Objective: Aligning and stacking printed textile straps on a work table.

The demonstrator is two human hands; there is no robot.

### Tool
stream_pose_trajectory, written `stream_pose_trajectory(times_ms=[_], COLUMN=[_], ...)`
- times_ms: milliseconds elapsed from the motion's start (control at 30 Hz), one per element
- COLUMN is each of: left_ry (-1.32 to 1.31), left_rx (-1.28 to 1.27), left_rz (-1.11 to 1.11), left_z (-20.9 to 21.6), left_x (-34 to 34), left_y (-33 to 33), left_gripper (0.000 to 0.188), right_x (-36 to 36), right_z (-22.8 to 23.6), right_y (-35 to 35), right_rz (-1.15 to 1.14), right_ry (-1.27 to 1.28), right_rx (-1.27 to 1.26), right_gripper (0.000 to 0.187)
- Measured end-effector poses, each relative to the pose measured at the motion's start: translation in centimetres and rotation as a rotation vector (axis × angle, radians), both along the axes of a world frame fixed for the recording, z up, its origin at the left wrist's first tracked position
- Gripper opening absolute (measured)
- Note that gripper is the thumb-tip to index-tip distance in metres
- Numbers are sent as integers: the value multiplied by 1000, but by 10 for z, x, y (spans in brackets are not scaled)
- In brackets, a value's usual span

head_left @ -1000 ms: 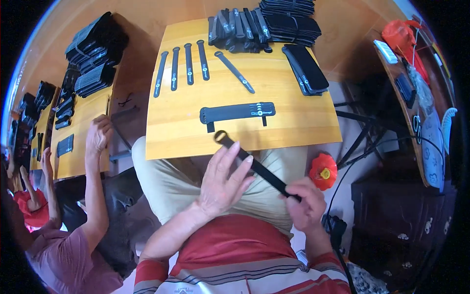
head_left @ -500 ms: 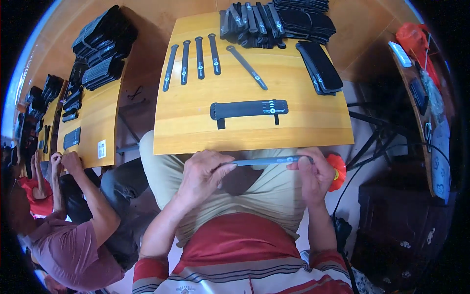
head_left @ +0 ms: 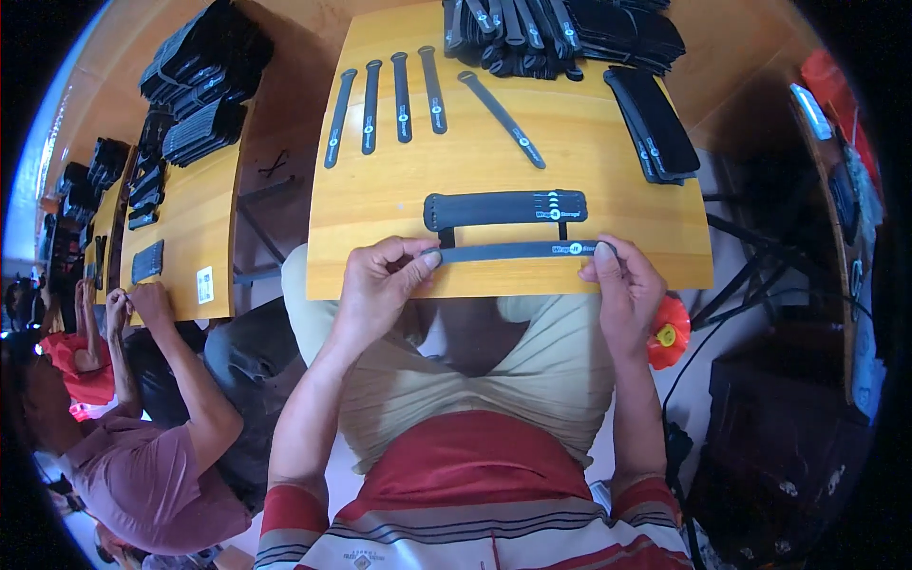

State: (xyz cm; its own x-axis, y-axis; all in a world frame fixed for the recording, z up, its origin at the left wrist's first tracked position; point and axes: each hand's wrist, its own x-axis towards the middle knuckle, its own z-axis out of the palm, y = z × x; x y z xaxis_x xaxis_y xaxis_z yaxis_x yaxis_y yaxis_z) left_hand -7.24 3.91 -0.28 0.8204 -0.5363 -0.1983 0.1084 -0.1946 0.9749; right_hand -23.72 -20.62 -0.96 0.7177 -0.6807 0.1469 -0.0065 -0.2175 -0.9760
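A dark grey strap [head_left: 503, 252] with a pale printed mark is stretched level between my two hands, over the near edge of the table. My left hand [head_left: 385, 285] pinches its left end, and my right hand [head_left: 627, 285] pinches the right end. Just beyond it lies a wider black rectangular strap piece [head_left: 503, 208], with two short dark tabs sticking out toward me. Several narrow grey straps with looped ends lie farther back, among them an upright one [head_left: 403, 99] in a row and a slanted one [head_left: 503, 122] to its right.
Bundled straps [head_left: 513, 28] and dark stacks [head_left: 617, 36] fill the table's far edge. Black strips [head_left: 652, 123] lie at the right of the wooden table [head_left: 380, 204]. A co-worker [head_left: 142, 456] sits left at another table [head_left: 204, 237]. An orange-red flower-shaped object [head_left: 669, 332] is by my right forearm.
Both hands have moved forward from over my lap to above the table's near edge, carrying the strap closer to the wide black piece. The view has shifted slightly.
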Motion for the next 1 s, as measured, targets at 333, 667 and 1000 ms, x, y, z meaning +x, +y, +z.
stream_pose_trajectory(times_ms=[333,667,1000], left_ry=[-14,-1,-58], left_rx=[58,159,298], left_rz=[-5,-51,-54], left_z=[-12,-5,-4], left_x=[41,46,50], left_y=[-19,-23,-24], left_gripper=[13,16,11], right_x=[30,37,39], right_z=[-12,-27,-22], right_y=[-13,-27,-31], right_rz=[-49,-7,-3], right_ry=[76,94,154], right_rx=[-89,-77,-70], right_gripper=[20,20,19])
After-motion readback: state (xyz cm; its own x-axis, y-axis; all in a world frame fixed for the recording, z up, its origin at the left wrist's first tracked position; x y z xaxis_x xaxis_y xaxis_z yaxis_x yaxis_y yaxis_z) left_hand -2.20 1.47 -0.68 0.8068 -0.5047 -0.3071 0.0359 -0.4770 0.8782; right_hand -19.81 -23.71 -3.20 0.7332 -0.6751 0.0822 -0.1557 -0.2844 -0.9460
